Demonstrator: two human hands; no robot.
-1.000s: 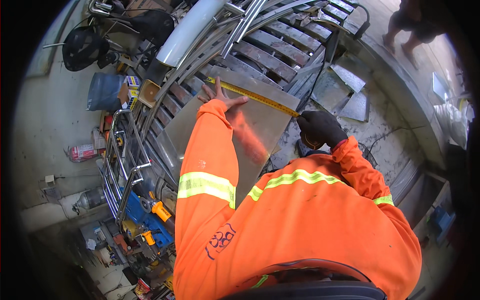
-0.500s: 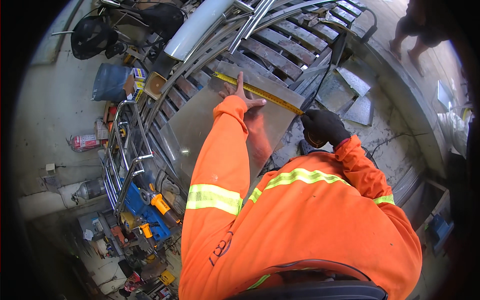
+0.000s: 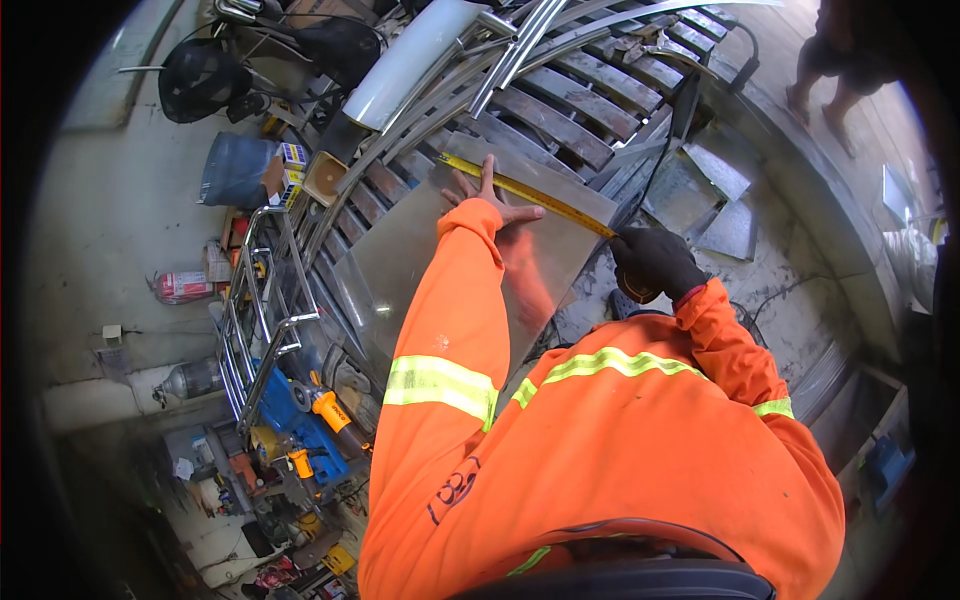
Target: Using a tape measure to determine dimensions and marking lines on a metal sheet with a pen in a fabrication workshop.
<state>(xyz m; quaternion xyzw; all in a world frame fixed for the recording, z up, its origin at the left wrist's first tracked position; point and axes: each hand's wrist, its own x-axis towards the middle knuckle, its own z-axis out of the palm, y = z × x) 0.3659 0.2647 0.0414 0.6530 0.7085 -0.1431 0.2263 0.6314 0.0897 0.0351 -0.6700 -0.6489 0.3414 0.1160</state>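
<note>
A flat, shiny metal sheet point(image 3: 405, 255) lies on a slatted metal rack in front of me. Across its far edge stretches the yellow blade of a tape measure point(image 3: 560, 207). My left hand point(image 3: 488, 200), bare, rests on the sheet with fingers spread; its index finger crosses the blade and its thumb lies beside it. In a black glove, my right hand point(image 3: 655, 262) is closed at the blade's right end, just past the sheet's edge. The glove mostly hides the tape's case.
Bent chrome tubing point(image 3: 250, 310) stands left of the sheet. Orange angle grinders point(image 3: 335, 410) and other tools crowd the lower left. Past the sheet is the slatted rack point(image 3: 565, 95). Metal offcuts point(image 3: 725, 230) lie at right, and another person's legs point(image 3: 840, 95) show at far right.
The whole view has shifted slightly, so everything appears a little lower and to the right. Both hands keep nearly the same places on the sheet and the tape measure.
</note>
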